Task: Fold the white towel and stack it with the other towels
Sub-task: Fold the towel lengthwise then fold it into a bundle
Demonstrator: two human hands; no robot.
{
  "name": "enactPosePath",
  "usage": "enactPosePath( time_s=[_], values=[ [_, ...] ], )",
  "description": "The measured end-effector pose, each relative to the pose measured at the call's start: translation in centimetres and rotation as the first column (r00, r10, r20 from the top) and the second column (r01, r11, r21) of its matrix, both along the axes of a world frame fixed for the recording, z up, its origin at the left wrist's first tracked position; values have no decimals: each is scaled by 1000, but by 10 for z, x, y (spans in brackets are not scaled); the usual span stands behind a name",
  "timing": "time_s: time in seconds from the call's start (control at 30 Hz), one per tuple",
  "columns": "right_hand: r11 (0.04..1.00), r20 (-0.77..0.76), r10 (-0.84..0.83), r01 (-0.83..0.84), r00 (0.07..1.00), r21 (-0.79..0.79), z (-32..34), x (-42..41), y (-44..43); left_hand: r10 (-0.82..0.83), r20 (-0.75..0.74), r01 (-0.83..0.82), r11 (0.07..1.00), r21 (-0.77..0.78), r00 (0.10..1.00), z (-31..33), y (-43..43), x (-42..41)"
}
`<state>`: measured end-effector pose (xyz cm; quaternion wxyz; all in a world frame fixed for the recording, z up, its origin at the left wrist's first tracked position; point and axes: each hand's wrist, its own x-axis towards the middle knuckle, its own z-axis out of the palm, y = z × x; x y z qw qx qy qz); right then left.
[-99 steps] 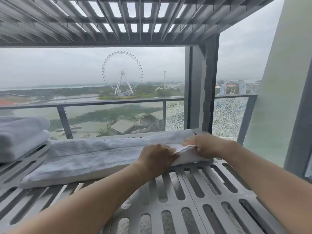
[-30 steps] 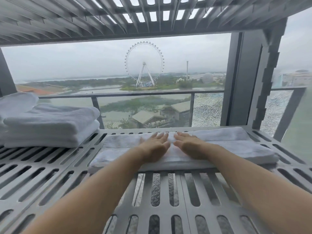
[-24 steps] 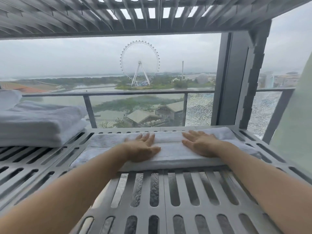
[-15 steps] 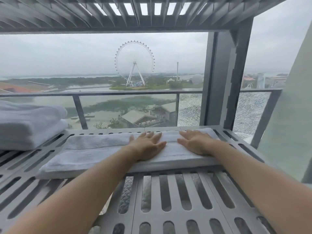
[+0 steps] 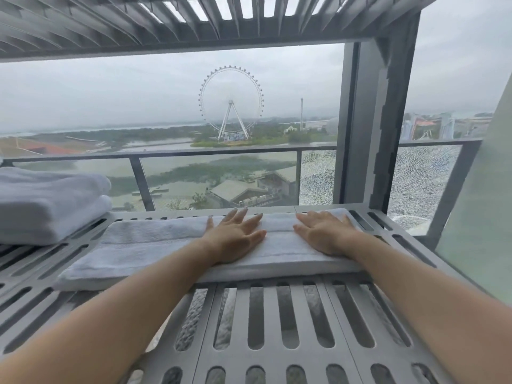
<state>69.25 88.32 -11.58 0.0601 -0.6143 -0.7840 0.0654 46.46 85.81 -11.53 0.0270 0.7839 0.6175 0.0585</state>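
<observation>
Nearest the camera, the slotted grey shelf (image 5: 291, 328) is lying bare, with both forearms reaching across it toward the white towel (image 5: 155, 245). The towel is lying as a long, narrow, layered strip across the far half of the shelf, its near edge running just beyond the slots.

The left hand (image 5: 235, 236) is pressing flat on the middle of the towel, fingers spread and fully open, gripping nothing. The right hand (image 5: 325, 235) is lying flat toward the towel's right end, also open and holding nothing. A second ago both hands were lying side by side at the towel's middle; now they are sitting apart, the right one having slid outward along the strip. Some seconds earlier the two hands were pinching the towel's right end, so the lengthwise fold looks finished and the hands seem to be smoothing it.

By my reading, the towel is still needing shorter folds before it is matching the stack.

Left of the towel, slightly apart from its left end, the folded towels (image 5: 50, 206) are sitting piled on the same shelf. Beyond the towel, the railing (image 5: 221, 154) is crossing the view.
</observation>
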Motion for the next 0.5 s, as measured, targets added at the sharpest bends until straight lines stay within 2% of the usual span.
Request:
enactPosePath(
  time_s=[0.07, 0.23, 0.5],
  values=[
    [1000, -1, 3, -3, 1000, 2, 0, 1, -1, 6, 26, -6, 1000, 14, 1000, 2, -3, -4],
    [1000, 5, 1, -1, 1000, -5, 1, 1, -4, -48, -64, 43, 997, -70, 997, 6, -9, -21],
    [1000, 20, -18, 19, 1000, -19, 4, -2, -12, -50, -78, 45, 997, -63, 996, 2, -10, -25]
  ],
)
